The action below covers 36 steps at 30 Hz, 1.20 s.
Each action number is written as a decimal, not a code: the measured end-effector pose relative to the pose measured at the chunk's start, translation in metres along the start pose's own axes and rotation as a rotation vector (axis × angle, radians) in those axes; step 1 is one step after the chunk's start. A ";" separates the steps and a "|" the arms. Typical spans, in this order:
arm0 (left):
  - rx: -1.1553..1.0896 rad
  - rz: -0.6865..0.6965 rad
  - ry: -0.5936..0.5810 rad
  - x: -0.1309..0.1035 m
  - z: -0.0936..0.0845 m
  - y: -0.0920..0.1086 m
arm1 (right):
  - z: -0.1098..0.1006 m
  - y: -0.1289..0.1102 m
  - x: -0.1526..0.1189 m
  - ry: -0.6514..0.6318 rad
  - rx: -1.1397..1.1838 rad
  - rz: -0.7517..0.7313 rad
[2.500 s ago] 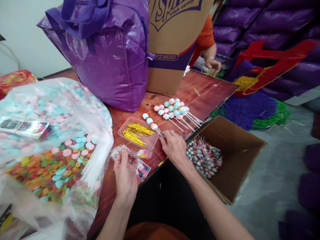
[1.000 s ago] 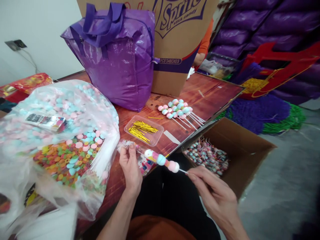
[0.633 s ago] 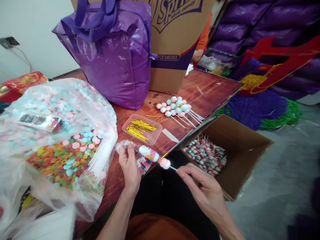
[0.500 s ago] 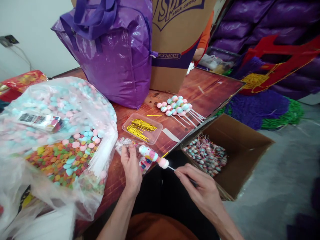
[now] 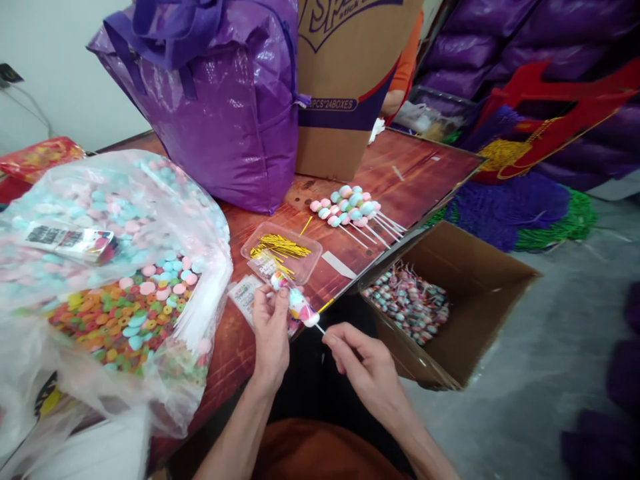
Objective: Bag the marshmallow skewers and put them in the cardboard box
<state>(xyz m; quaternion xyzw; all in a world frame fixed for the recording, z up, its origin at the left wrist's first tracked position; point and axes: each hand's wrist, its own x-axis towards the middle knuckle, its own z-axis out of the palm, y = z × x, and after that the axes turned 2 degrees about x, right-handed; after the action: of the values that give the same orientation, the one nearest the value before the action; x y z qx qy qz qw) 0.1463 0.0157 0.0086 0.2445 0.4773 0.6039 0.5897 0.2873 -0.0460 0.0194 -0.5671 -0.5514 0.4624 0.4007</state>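
A candy skewer (image 5: 302,308) in a printed clear wrapper lies between my hands. My left hand (image 5: 271,327) pinches the wrapper near its upper end, and my right hand (image 5: 357,353) grips the white stick at the lower end. Just beyond my left hand, a clear tray (image 5: 314,263) holds gold twist ties (image 5: 280,245). Printed wrappers (image 5: 243,297) rest on the table beside my left hand. Unwrapped candy skewers (image 5: 350,207) lie grouped farther back, sticks toward the right.
A plastic bag of loose candies (image 5: 125,307) covers the left side. Behind stand a purple bag (image 5: 225,120) and a printed carton (image 5: 330,150). At right, an open box (image 5: 480,300) contains wrapped skewers (image 5: 410,303). A person's arm (image 5: 395,100) shows behind the carton.
The candy skewer has slid deeper into the wrapper, and my right hand has moved left toward my left hand. One twist tie beyond the tray now points another way.
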 end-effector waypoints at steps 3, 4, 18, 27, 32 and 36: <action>-0.048 -0.072 -0.079 0.001 0.001 0.009 | 0.002 -0.002 0.000 0.000 0.004 0.005; -0.044 -0.091 -0.099 0.001 0.001 0.011 | 0.003 -0.002 0.001 0.007 0.007 0.007; -0.148 -0.229 -0.120 0.010 -0.009 0.023 | 0.012 -0.009 0.010 -0.037 0.214 0.115; -0.093 -0.272 -0.156 0.000 -0.004 0.009 | 0.022 0.001 0.017 -0.024 0.403 0.221; -0.063 -0.272 -0.174 -0.001 -0.006 0.008 | 0.034 -0.004 0.024 0.023 0.380 0.159; -0.063 -0.288 -0.192 0.004 -0.010 0.015 | 0.035 -0.011 0.023 0.043 0.283 0.084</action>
<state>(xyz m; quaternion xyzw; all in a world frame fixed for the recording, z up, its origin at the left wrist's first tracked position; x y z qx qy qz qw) 0.1299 0.0195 0.0167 0.2116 0.4296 0.5015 0.7205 0.2497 -0.0239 0.0188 -0.5374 -0.4478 0.5396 0.4686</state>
